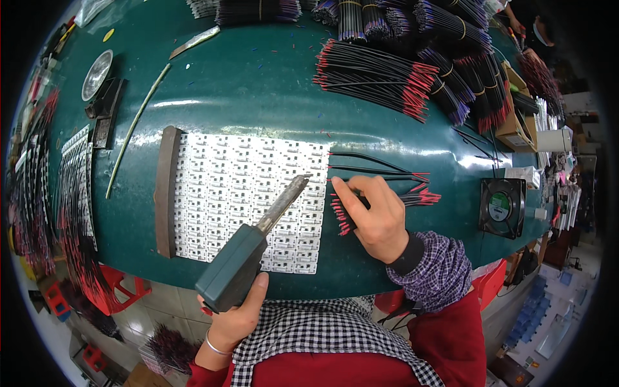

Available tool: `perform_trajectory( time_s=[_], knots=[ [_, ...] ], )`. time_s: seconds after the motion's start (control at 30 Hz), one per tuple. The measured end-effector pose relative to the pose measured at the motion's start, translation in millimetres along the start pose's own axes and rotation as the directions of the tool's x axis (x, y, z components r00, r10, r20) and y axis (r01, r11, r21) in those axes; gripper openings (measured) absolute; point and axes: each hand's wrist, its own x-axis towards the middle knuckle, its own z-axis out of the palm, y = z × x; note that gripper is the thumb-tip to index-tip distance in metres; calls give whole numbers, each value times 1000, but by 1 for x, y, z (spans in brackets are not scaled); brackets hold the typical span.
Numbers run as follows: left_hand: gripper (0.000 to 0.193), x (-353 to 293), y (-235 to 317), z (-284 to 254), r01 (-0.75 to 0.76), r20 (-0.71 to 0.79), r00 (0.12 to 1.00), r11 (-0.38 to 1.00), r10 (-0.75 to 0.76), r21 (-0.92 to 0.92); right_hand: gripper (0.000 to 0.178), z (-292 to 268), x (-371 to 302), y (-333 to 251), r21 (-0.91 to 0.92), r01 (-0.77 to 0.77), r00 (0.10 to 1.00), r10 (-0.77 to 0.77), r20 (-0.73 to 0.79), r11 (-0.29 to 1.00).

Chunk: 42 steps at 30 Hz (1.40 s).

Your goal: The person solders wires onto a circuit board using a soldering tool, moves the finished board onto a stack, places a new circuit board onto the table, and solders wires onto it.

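Observation:
My left hand (240, 316) is wrapped round the handle of a dark green soldering gun (233, 266). Its metal tip points up and right, over the right-hand columns of a white circuit board panel (242, 193) with many small boards. Beside the panel's right edge, my right hand (377, 216) pinches a black wire with red ends (380, 178) between thumb and forefinger. A few similar wires (364, 158) stretch from that edge to the right. Under my right palm lies a small bunch of red-tipped black wires (419, 197), partly hidden by the hand.
A brown bar (166, 193) lies along the panel's left edge. Beyond are a pile of red-tipped wires (374, 74) and tied bundles (451, 26). A black fan (501, 208) stands at right. At left are a thin stick (137, 132), a metal dish (98, 75) and wired strips (74, 187).

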Motion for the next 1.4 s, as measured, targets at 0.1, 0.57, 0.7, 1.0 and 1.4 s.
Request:
perform_trajectory(
  time_s=[0.1,0.57,0.7,1.0,1.4],
  knots=[
    [33,7,7,5,-21,17,1000,998,20,59,34,3,6,6,-77,46,999,-48,-15,996],
    [14,26,24,21,-135,75,989,987,129,91,28,6,7,17,68,59,998,-61,22,996],
    [13,25,27,20,-141,58,989,983,135,119,26,6,7,18,77,49,998,-51,25,996],
    [13,25,23,19,-161,73,986,976,151,146,24,6,9,19,79,55,998,-57,26,995],
    [34,3,-1,5,-167,68,985,966,157,197,25,4,8,16,78,60,997,-63,36,995]
  ],
)
